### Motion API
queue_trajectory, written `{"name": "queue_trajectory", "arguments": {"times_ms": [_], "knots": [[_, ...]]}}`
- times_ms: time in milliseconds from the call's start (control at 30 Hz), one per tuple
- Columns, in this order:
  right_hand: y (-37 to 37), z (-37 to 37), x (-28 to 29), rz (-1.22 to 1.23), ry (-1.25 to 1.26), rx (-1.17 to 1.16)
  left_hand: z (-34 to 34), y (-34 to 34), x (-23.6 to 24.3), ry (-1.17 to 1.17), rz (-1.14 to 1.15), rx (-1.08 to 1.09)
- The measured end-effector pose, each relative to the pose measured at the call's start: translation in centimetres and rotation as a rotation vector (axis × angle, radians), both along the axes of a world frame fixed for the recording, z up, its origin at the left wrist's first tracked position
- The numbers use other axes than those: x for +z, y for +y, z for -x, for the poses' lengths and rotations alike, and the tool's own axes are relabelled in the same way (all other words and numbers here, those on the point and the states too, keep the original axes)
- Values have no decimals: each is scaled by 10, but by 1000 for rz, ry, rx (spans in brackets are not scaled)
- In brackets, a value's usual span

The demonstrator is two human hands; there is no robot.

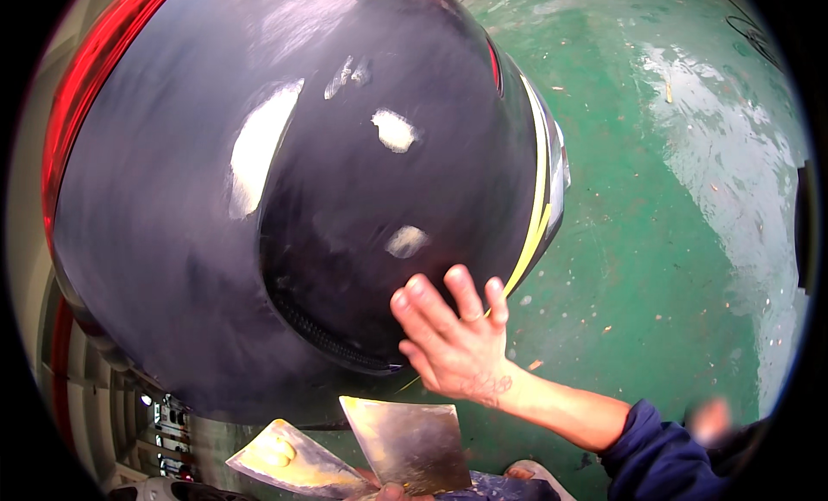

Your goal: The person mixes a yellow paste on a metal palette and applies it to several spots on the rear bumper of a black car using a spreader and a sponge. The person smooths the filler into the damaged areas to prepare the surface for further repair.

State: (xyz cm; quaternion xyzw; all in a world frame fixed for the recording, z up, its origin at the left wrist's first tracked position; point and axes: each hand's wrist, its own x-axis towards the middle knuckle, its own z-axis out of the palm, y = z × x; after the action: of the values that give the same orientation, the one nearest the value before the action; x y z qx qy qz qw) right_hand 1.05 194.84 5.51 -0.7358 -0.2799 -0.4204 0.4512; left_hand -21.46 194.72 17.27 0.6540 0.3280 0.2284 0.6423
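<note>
My right hand (448, 328) lies with fingers spread on the dark car body panel (362, 191), its fingertips below a pale sanded or filled patch (405, 241). More pale patches (394, 130) mark the panel above, and yellow tape (539, 178) runs along its right edge. At the bottom, my left hand (390, 491), mostly cut off by the frame, grips two metal filler spreaders. The left one (306, 462) carries a blob of pale yellow paste; the squarer right one (401, 436) has yellow smears.
Red lamps (82, 87) edge the vehicle. Green floor (621, 259) with a pale worn strip (724, 208) surrounds its right side, with cables (750, 35) at the back. A sandalled foot (535, 477) shows below, and a blurred skin-coloured shape (711, 422) at lower right.
</note>
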Motion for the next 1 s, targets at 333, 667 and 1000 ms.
{"name": "queue_trajectory", "arguments": {"times_ms": [333, 667, 1000], "knots": [[-100, 106, -6, -1264, 1372, 1366, -20, -6, -3, 101, -9, 77], [-116, 95, -11, -634, 439, 192, -30, -9, -10, 183, -19, 75], [-114, 100, -22, -27, -99, 96, -8, -9, -7, 201, -19, 166]]}}
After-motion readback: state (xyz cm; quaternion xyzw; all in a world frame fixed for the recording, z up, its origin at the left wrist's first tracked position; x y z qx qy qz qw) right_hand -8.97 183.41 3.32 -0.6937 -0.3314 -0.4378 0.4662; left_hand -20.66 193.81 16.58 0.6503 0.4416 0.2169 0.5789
